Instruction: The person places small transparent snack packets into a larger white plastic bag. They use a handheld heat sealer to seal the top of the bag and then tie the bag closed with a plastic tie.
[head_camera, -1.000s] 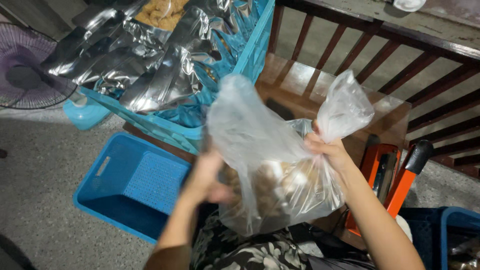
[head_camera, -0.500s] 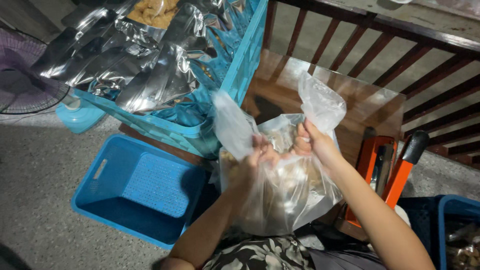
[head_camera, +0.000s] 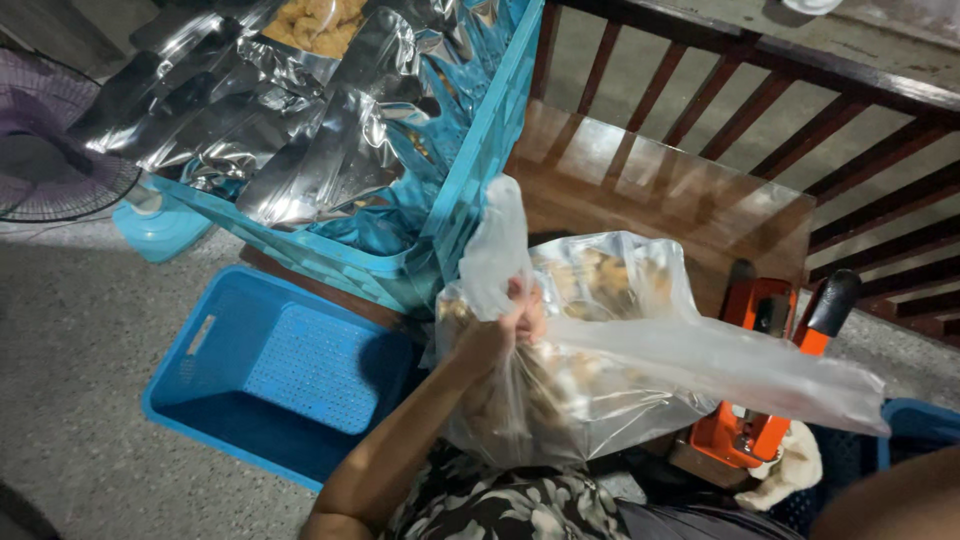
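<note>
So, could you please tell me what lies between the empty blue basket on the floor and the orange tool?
In the head view, the clear plastic bag of snacks, gripped by the left hand, lies between the blue basket and the orange tool.

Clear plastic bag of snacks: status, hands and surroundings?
Left hand clenched on the clear plastic bag, mouth gathered. Right hand out of frame; bag corner stretched right. Orange lever tool beside bag, blue plastic crate below left.

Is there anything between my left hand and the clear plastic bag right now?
Nothing visible: the left hand already grips the clear plastic bag by its bunched top. The right hand is out of view, past the bag's stretched corner at the right.
</note>
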